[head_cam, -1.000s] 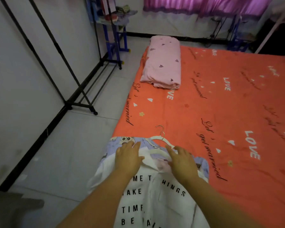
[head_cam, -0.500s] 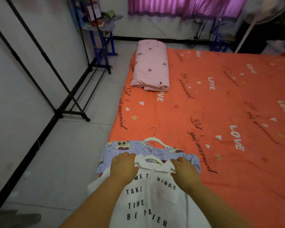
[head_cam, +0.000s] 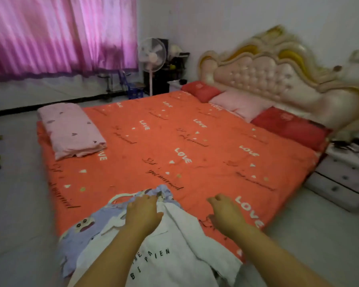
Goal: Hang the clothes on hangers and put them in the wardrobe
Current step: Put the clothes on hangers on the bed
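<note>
White lettered shirt (head_cam: 170, 251), lilac cartoon-print garment (head_cam: 87, 226), orange "LOVE" bedsheet (head_cam: 174, 141).

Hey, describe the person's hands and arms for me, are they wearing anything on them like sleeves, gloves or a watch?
Both forearms are bare as far as the picture shows; no sleeve reaches into view. The left hand and the right hand are ungloved. No watch, bracelet or ring shows on either, though the picture is somewhat blurred, so a thin ring could be missed.
</note>
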`<state>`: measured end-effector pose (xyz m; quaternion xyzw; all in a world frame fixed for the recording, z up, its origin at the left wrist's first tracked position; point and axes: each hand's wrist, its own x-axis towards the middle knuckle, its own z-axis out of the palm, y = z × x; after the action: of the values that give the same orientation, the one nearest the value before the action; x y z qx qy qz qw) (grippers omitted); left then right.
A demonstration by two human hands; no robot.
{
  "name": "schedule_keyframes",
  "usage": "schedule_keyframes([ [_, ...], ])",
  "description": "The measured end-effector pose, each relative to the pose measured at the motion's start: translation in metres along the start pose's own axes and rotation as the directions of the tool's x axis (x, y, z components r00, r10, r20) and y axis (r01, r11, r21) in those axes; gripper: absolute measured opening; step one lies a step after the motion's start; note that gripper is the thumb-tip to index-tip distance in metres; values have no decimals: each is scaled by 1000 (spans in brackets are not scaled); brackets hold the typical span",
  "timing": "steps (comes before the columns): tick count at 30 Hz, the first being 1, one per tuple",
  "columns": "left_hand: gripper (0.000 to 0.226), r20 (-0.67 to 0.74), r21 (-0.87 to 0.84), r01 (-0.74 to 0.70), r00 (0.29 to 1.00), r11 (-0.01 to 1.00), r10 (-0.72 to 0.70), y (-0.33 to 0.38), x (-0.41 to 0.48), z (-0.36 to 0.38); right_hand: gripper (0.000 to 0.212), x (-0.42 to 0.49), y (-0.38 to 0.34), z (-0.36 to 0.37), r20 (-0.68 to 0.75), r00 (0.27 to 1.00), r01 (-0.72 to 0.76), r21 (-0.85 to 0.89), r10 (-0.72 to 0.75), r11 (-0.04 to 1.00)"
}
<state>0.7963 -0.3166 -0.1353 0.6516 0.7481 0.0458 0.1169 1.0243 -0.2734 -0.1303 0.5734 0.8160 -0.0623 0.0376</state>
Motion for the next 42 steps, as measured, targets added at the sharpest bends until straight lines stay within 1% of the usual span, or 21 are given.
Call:
schedule_keyframes([
  [2,53,15,7,-96,995,995,96,31,-14,2,49,-45,23,-6,-12,995,-103,11,103,995],
  [4,48,39,32,-229,973,973,228,70,-29,4,48,-97,51,-13,-37,971,-236,12,237,972],
  [6,49,59,66,-354,935,933,351,112,-43,7,48,-149,79,-19,-59,927,-368,45,370,929],
  [8,53,86,64,-465,884,883,459,160,-60,10,50,-204,107,-22,-75,870,-483,75,488,872],
  [10,51,100,68,-562,826,824,555,211,-82,14,54,-262,132,-25,-92,805,-579,93,586,810],
  [12,46,121,78,-663,748,745,653,263,-112,20,56,-325,153,-25,-110,727,-668,114,678,735],
  [14,43,138,83,-753,658,653,740,314,-151,27,56,-392,169,-24,-125,634,-751,136,763,646],
  [16,48,146,65,-835,550,546,823,363,-197,36,56,-463,180,-21,-129,531,-824,152,838,546],
  [20,54,154,14,-938,343,345,927,441,-309,56,56,-609,180,-11,-120,311,-924,194,943,329],
  [26,52,189,-20,-1000,13,18,982,524,-496,83,50,-810,144,8,-91,-8,-975,221,996,13],
  [27,52,197,-32,-999,-15,-9,980,529,-512,84,50,-826,141,10,-88,-32,-975,220,996,-12],
  [29,53,202,-51,-990,-142,-134,969,549,-581,96,52,-889,121,20,-51,-147,-963,234,988,-131],
  [30,52,213,-54,-985,-171,-163,962,552,-595,98,53,-901,117,23,-41,-166,-958,243,985,-151],
  [32,51,223,-80,-958,-286,-275,932,566,-652,108,51,-950,100,35,-14,-257,-936,253,966,-245],
  [35,50,241,-87,-906,-423,-415,874,591,-727,121,40,-1010,85,50,-8,-360,-902,260,933,-346],
  [37,49,261,-98,-866,-499,-491,827,606,-772,129,35,-1044,79,60,-3,-429,-872,262,903,-414],
  [39,48,280,-121,-822,-567,-557,775,625,-812,142,38,-1076,78,68,0,-496,-845,233,869,-482],
  [42,42,279,-150,-748,-660,-647,698,658,-867,161,40,-1120,86,77,3,-565,-806,214,825,-552],
])
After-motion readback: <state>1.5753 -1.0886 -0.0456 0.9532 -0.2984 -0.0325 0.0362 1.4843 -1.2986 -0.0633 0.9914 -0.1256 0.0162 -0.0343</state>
